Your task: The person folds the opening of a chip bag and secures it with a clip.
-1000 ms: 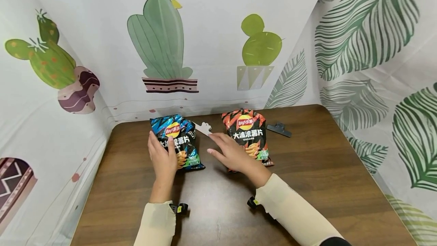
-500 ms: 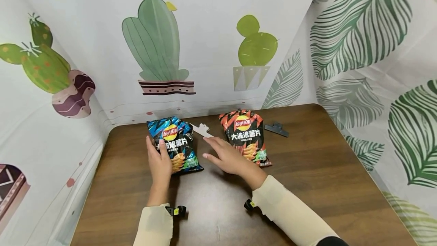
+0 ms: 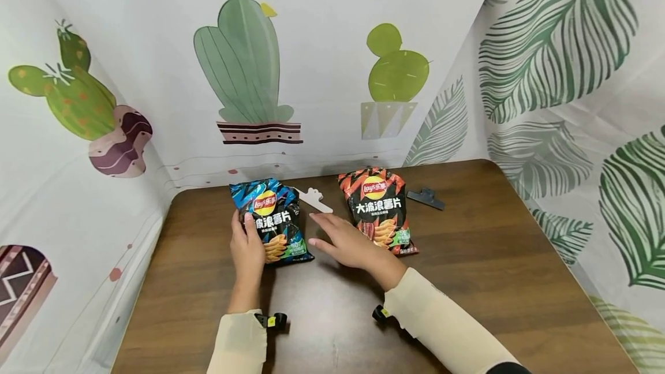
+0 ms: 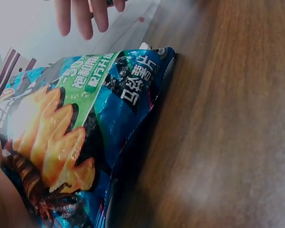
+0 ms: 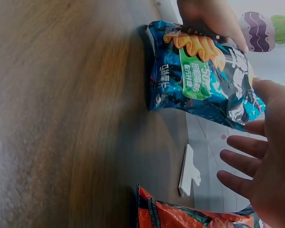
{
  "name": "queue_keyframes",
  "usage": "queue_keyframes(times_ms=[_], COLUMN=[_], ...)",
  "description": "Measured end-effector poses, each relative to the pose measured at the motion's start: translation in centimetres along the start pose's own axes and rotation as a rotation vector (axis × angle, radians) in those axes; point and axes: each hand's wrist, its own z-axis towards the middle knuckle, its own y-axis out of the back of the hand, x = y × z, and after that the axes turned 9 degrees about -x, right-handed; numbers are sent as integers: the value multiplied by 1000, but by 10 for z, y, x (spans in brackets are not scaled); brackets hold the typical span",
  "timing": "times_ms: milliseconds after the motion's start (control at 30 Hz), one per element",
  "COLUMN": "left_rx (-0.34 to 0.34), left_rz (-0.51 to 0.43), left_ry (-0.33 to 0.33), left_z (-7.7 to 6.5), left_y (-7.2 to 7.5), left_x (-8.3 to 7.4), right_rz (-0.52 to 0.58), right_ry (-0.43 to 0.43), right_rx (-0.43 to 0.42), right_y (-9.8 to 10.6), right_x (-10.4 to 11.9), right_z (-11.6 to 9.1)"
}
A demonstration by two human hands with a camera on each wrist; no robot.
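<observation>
A blue-and-black bag of potato chips [image 3: 277, 218] lies on the left side of the table. My left hand [image 3: 248, 253] holds its left edge, thumb on the printed front and fingers down the side. In the right wrist view, that thumb lies over the blue chip bag [image 5: 199, 66]. My right hand [image 3: 353, 244] hovers between the two bags, fingers spread and holding nothing. Just beyond its fingertips lies a white bag clip [image 3: 314, 198] with a paw-shaped handle. A red-and-black bag of potato chips [image 3: 381, 204] lies behind the right hand, its lower left part covered by it.
A dark grey bag clip [image 3: 426, 198] lies right of the red bag. The wooden table [image 3: 467, 281] ends at the back against a white cloth [image 3: 327, 62] printed with cacti, with leaf prints on the right. Both wrists wear small dark cameras.
My right hand has drawn slightly left and toward me, uncovering more of the white clip. My left hand has slid a little down the blue bag's edge. The bags and clips have stayed put.
</observation>
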Motion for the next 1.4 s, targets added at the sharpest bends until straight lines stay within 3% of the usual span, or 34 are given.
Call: queue_keyframes(times_ms=[333, 767, 1067, 1267, 1400], left_rx=[12, 53, 79, 78, 119], left_rz=[-18, -65, -113, -157, -191], left_ry=[16, 23, -41, -78, -79], left_z=[-4, -12, -21, -26, -27], left_y=[-2, -4, -7, -9, -11], left_x=[-1, -1, -4, -1, 3], right_rz=[30, 69, 199, 284, 311], right_ry=[2, -89, -167, -162, -164], right_rx=[35, 32, -21, -62, -68], right_y=[-7, -16, -21, -25, -25], right_x=[3, 5, 4, 4, 4], right_z=[3, 7, 6, 6, 3])
